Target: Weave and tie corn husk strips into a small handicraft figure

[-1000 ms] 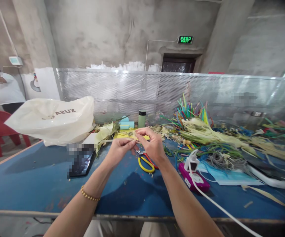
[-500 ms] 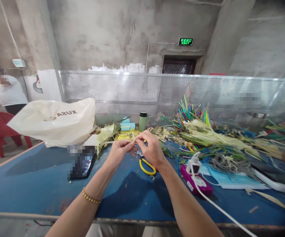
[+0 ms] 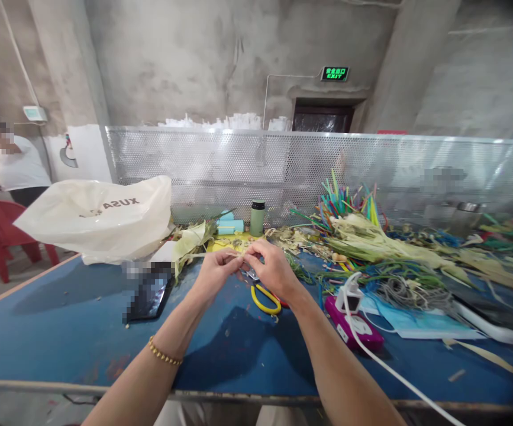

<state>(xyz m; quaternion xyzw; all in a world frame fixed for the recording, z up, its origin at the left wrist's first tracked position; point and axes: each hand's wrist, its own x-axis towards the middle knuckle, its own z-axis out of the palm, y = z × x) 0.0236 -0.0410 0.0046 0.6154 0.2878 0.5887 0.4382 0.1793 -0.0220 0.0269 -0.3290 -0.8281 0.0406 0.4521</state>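
Note:
Fingertip to fingertip, my left hand (image 3: 216,272) and my right hand (image 3: 270,267) meet above the middle of the table. Both are closed in a pinch on a thin, pale strip of corn husk (image 3: 197,255), whose end sticks out to the left of my left hand. Most of the strip is hidden by my fingers. Just below my right hand lie scissors (image 3: 265,300) with yellow and red handles, their blades partly covered by the hands. A folded piece of pale green husk (image 3: 193,242) rests to the left of my hands.
On the left are a white plastic bag (image 3: 100,219) and a phone (image 3: 147,296). A green bottle (image 3: 257,220) stands behind my hands. To the right lie corn husks (image 3: 371,239), coloured stems (image 3: 340,204), a purple power strip (image 3: 354,328) with a white cable, and a blue mask (image 3: 420,325).
The pale material showing above my fingertips has dropped out of sight. My right hand has shifted slightly downward, and both hands stay pinched together. The scissors have not moved.

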